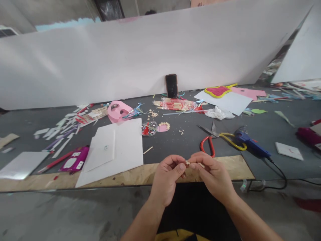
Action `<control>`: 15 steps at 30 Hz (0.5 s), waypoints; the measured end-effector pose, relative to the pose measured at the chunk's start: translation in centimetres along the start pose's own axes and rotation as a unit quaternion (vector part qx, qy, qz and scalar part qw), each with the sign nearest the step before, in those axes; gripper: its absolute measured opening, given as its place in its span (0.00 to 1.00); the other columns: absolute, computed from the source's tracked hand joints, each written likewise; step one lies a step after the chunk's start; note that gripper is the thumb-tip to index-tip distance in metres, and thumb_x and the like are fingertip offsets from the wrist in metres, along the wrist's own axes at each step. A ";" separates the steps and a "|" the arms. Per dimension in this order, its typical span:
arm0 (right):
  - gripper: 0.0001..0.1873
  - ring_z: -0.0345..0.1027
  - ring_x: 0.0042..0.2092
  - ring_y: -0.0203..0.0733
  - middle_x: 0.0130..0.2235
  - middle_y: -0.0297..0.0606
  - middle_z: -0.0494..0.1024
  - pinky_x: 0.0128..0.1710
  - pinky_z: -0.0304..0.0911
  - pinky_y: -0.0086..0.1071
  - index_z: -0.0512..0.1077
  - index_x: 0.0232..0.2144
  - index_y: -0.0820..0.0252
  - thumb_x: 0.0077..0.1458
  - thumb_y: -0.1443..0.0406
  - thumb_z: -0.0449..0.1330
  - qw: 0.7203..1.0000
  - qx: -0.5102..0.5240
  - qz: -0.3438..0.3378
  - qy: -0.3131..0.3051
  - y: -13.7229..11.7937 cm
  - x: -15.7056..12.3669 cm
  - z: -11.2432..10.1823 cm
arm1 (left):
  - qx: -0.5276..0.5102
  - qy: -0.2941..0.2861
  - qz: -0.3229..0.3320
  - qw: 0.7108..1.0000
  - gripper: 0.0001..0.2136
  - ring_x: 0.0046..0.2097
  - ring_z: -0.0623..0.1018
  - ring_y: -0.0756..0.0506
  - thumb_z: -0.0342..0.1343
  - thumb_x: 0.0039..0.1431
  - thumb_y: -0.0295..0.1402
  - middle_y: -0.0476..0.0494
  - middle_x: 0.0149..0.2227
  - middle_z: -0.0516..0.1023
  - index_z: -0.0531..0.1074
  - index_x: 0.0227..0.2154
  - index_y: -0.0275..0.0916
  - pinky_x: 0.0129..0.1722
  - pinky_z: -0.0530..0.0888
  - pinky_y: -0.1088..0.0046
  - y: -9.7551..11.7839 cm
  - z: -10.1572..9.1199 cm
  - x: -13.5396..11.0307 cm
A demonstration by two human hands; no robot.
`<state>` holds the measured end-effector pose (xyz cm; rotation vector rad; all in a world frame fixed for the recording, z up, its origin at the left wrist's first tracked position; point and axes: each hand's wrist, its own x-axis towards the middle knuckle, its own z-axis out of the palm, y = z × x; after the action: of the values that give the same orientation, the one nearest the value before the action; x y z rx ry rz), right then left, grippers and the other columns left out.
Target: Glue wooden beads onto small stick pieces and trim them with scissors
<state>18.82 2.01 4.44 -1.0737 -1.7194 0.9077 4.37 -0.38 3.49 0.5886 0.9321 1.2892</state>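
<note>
My left hand (171, 174) and my right hand (210, 174) meet over the table's front edge, both closed in a pinch. Between their fingertips is a small pale piece (187, 163), too small to name surely. Ahead of them lies a pink card (163, 128) with pale bits (165, 124) along its border. Touching it on the left is a clear heart-shaped box (148, 128) of small coloured pieces. Loose pale bits (153, 114) are scattered behind these. A short thin stick (147, 150) lies left of my hands.
Open scissors (209, 142) with red and yellow handles lie at right, beside a blue glue gun (252, 144) with a cord. White foam sheets (125, 144) are at left. A phone (172, 86) leans on the white partition (140, 57), behind wrapped sticks (175, 104) and a pink mask-like cutout (119, 111).
</note>
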 end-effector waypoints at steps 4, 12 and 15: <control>0.07 0.68 0.32 0.36 0.30 0.35 0.75 0.31 0.64 0.28 0.73 0.28 0.58 0.53 0.61 0.58 0.994 0.075 0.070 -0.023 0.5 0.0 -0.2 | 0.107 0.003 0.059 0.993 0.06 0.31 0.72 0.51 0.64 0.48 0.33 0.46 0.30 0.76 0.75 0.30 0.37 0.32 0.69 0.77 0.0 -0.5 0.0; 0.09 0.70 0.35 0.37 0.33 0.36 0.76 0.35 0.65 0.28 0.72 0.32 0.57 0.59 0.62 0.53 0.995 -0.073 0.002 -0.067 1.3 1.1 0.2 | 0.255 0.032 0.130 0.958 0.05 0.37 0.75 0.45 0.60 0.51 0.31 0.44 0.34 0.78 0.77 0.33 0.40 0.38 0.69 0.74 0.7 -1.5 0.5; 0.10 0.68 0.39 0.40 0.35 0.39 0.76 0.39 0.64 0.32 0.73 0.33 0.58 0.60 0.66 0.51 0.960 -0.258 -0.060 -0.094 2.4 2.7 0.2 | 0.325 0.054 0.184 0.926 0.06 0.36 0.74 0.45 0.61 0.50 0.29 0.44 0.35 0.77 0.78 0.33 0.41 0.38 0.68 0.74 1.7 -2.2 1.4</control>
<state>18.63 5.35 3.02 -1.2232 -2.2282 0.5023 1.58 1.04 3.34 1.2676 1.4022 1.3390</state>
